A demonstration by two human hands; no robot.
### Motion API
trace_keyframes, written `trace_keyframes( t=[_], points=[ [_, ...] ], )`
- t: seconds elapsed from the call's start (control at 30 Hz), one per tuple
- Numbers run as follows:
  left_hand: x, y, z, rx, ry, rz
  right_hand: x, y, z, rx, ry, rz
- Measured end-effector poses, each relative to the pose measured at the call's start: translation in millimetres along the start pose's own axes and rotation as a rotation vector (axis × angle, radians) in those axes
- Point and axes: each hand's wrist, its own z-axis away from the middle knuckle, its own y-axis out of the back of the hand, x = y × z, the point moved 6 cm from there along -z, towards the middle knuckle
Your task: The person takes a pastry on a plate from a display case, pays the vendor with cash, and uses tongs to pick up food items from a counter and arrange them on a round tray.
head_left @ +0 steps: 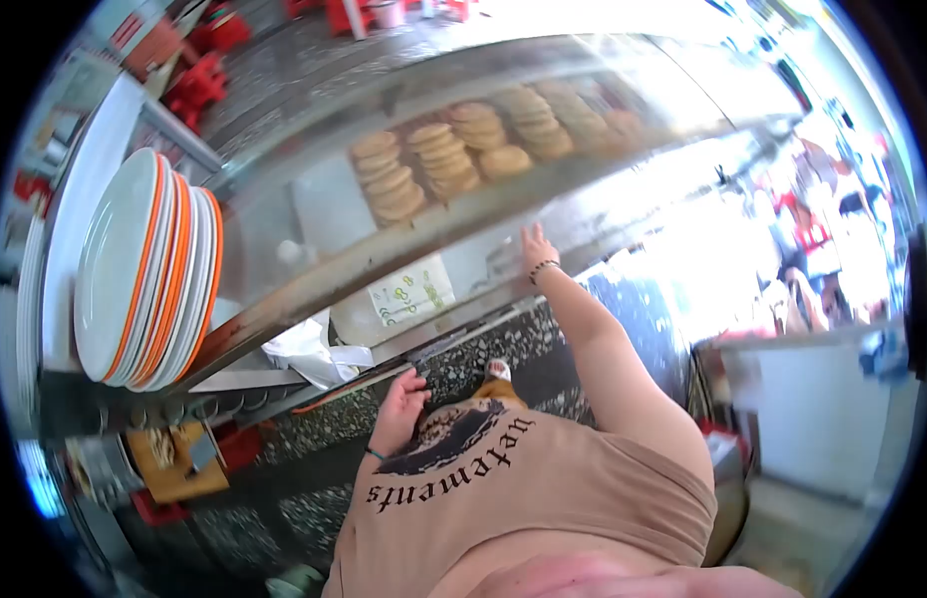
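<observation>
Right of centre, the right hand (537, 247) was spread open near the case (463, 219). At lower centre, the left hand (399, 404) was held half-open, fingers loosely curled.

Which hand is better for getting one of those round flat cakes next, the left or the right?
Probably the right hand. It's stretched out by the case, close to the cakes, and looks empty. The left hand is farther back, near the shirt.
</observation>
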Motion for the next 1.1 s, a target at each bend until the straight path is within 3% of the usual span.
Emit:
trace_keyframes(
  t=[0.1,0.17,0.2,0.27,0.3,0.37,0.4,0.47,0.57,0.63,0.8,0.93,1.0,1.1],
  points=[
    [-11.0,-13.8,4.3,0.119,0.036,-0.056,26.2,-29.9,-60.8,-0.03,0.084,0.106],
    [-9.4,-22.2,10.7,0.227,0.074,-0.034,24.0,-31.1,-60.0,-0.233,0.178,0.245],
    [-14.7,-24.4,12.9,0.269,0.078,0.012,21.9,-33.0,-58.8,-0.228,0.199,0.253],
    [-23.4,-26.2,16.9,0.32,0.103,0.009,19.2,-11.8,-56.0,0.125,0.279,0.152],
    [-24.5,-30.6,16.7,0.307,0.097,0.006,17.0,-0.9,-55.6,0.134,0.268,0.153],
    [-25.7,-31.7,25.5,0.359,0.083,0.03,9.3,5.7,-38.8,-0.093,0.332,0.192],
    [-27.4,-31.6,29.4,0.371,0.073,0.037,21.1,-40.0,-62.7,-0.218,0.375,0.293],
    [-27.0,-30.1,35.5,0.379,0.106,0.049,8.8,-19.1,-37.1,-0.193,0.401,0.257],
    [-20.6,-23.2,49.1,0.45,0.113,0.087,-29.6,20.9,35.6,-0.233,0.635,0.171],
    [-20.5,-11.3,66.4,0.53,0.071,0.104,-48.9,21.4,91.2,-0.41,0.723,0.169],
    [-41.5,27.5,138.8,0.544,0.005,0.143,-157.1,72.9,252.6,-0.616,1.065,-0.077],
    [-75.3,82.1,225.0,0.648,-0.037,0.145,-274.1,57.5,361.0,-0.554,1.294,-0.104],
    [-100.0,119.5,286.1,0.662,-0.038,0.102,-341.2,43.7,427.9,-0.411,1.569,-0.264],
    [-120.7,160.5,368.7,0.782,-0.146,0.067,-437.6,8.8,528.8,-0.482,1.687,-0.33]
  ],
)
